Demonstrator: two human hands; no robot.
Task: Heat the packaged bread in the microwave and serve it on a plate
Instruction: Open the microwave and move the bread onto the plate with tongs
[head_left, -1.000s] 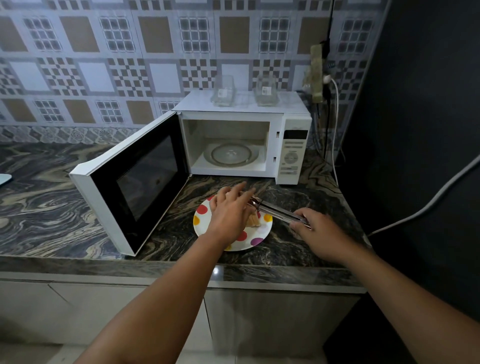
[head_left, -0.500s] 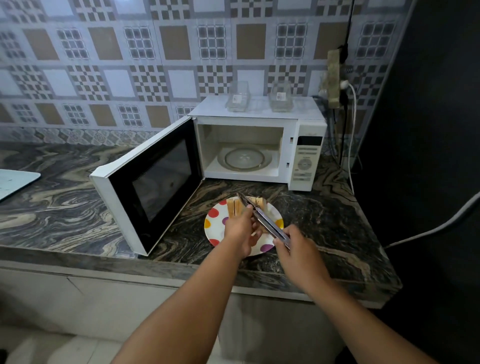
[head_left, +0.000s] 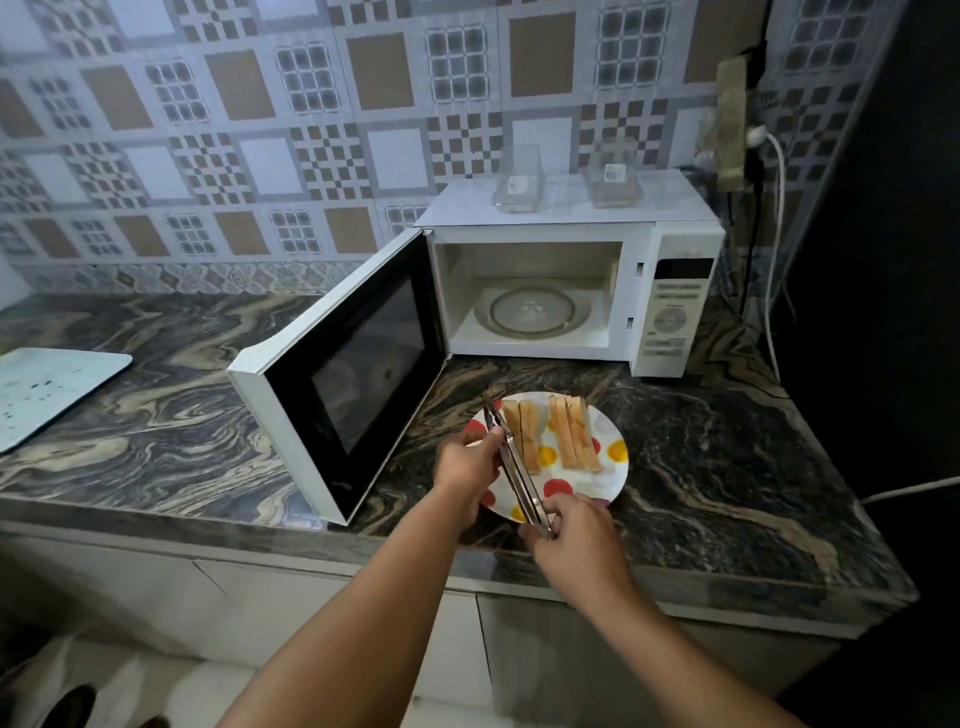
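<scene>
Patterned tile wall (head_left: 322, 119) behind marbled dark counter (head_left: 156, 426) w/ grey cabinets (head_left: 311, 587) below

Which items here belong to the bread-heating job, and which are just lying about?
In the job: bread slices, spotted plate, tongs, microwave, left hand, right hand.
Lying about: two clear containers, pale board, power strip.

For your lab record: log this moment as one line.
stage: serving | bread on plate | tongs: both hands hold | microwave door open
</scene>
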